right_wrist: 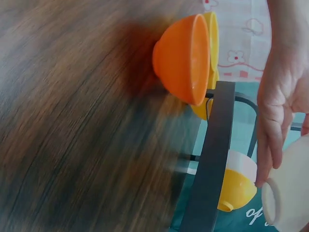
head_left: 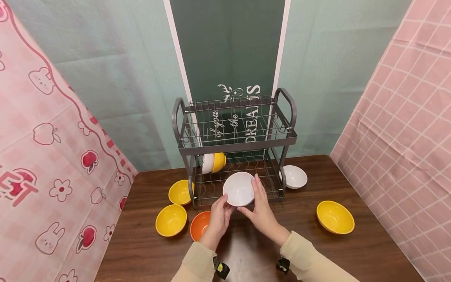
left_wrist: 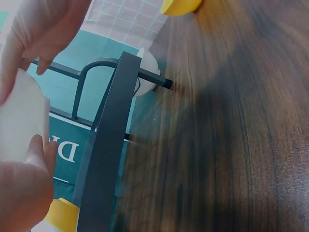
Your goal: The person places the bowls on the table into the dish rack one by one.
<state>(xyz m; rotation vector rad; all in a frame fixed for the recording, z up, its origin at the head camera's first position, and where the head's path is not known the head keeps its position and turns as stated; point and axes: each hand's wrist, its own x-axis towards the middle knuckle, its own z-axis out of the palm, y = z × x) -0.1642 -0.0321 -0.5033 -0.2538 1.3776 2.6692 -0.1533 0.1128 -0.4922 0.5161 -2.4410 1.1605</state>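
A white bowl [head_left: 239,189] is held up in front of the lower shelf of a dark two-tier dish rack [head_left: 237,149], its inside facing up and toward the head camera. My left hand [head_left: 220,217] grips its lower left side, thumb at the rim and fingers underneath near the foot. Along the bowl's right side lies my right hand [head_left: 262,213], its fingers straight against the rim and the thumb stretched below. On the lower shelf, at the left, a white bowl [head_left: 208,163] and a yellow bowl [head_left: 219,162] stand on edge side by side.
Left of the rack sit two yellow bowls, one nearer [head_left: 171,220] and one farther [head_left: 179,192], plus an orange bowl [head_left: 199,226] partly behind my left hand. Another white bowl [head_left: 295,177] rests beside the rack's right leg. A wider yellow bowl [head_left: 335,217] is at the right.
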